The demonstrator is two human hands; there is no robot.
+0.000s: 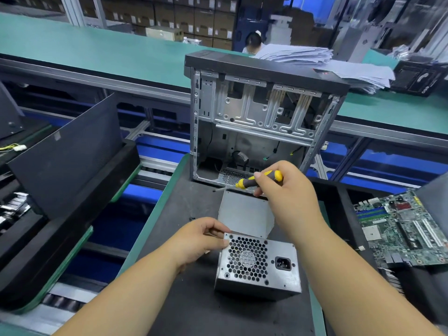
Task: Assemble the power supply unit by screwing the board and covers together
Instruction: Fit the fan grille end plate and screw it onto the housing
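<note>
1. The dark work mat takes up the middle of the bench, and everything for the job is laid on it within arm's reach.
2. An open computer case is stood upright at the far end of the mat, its empty side turned toward the worker, probably so that the finished unit can be fitted into it.
3. A motherboard is set aside to the right, well apart from the work, where it is out of the way.
4. The power supply unit is placed near the front of the mat, fan grille and power socket facing up, with a grey cover panel extending beyond it toward the case.
5. The unit's upper left corner is pinched by the left hand, thumb on the grille edge, apparently to steady it for screwing.
6. A yellow-and-black screwdriver is gripped in the curled fingers of the right hand, held above the far end of the panel with the shaft pointing left and not yet seated.
7. Small dark specks beside the left hand may be screws, though this cannot be made out.
</note>
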